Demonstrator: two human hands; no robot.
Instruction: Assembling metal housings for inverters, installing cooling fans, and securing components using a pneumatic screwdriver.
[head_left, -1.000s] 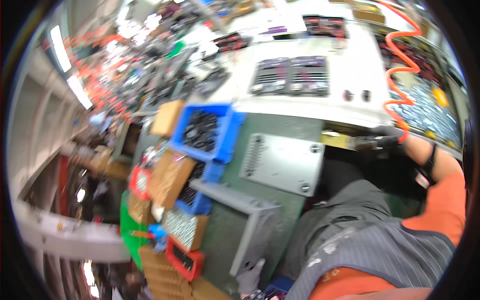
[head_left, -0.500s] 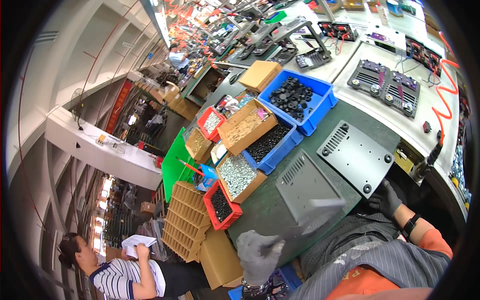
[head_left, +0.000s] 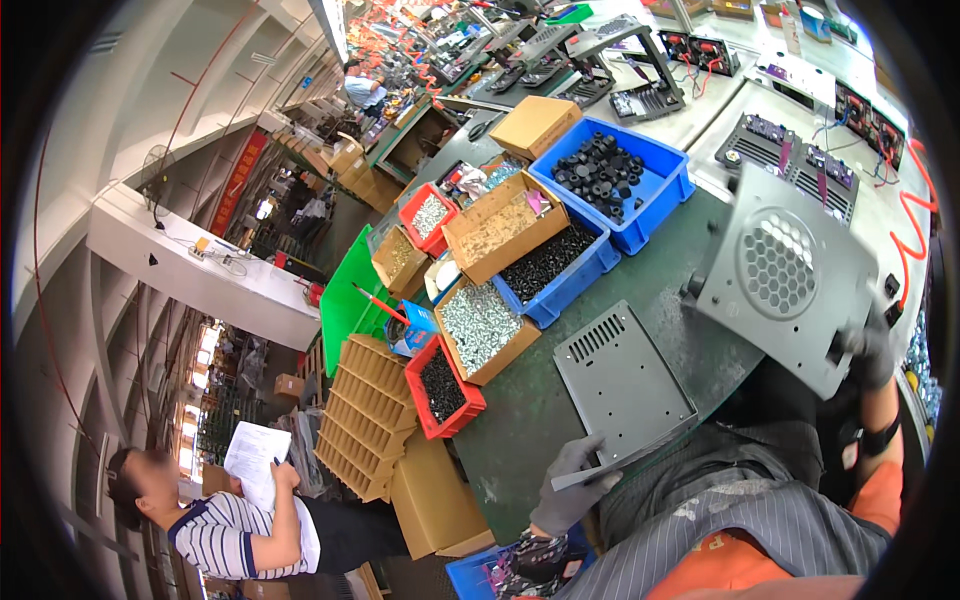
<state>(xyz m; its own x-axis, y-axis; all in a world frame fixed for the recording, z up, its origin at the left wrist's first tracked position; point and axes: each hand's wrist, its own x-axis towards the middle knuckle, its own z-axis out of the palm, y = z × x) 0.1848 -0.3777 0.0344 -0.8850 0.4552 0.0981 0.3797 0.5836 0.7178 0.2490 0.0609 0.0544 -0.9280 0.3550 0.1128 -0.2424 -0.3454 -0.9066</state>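
Observation:
My right hand (head_left: pixel 868 352), in a grey glove, grips the lower right edge of a grey metal cover (head_left: pixel 830 262). This cover is raised and tilted, showing a round patch of hexagonal holes; black rubber feet poke out at its left edge. My left hand (head_left: pixel 576 486), gloved too, has its fingers closed round the near left corner of a second grey metal cover (head_left: pixel 615 375). That one lies on the green work mat (head_left: pixel 520 440), with a row of slots at its far end and a bent-up near lip.
A blue bin of black rubber feet (head_left: pixel 652 205), a blue bin of small black parts (head_left: pixel 590 285), a carton of silvery screws (head_left: pixel 510 355) and a red bin (head_left: pixel 468 405) stand left of the covers. An orange coiled hose (head_left: pixel 905 225) hangs at right. A person with papers (head_left: pixel 240 535) stands at left.
My right hand has lifted the footed cover off the mat and tilted it up to the right. My left hand has moved right, onto the other cover's near corner.

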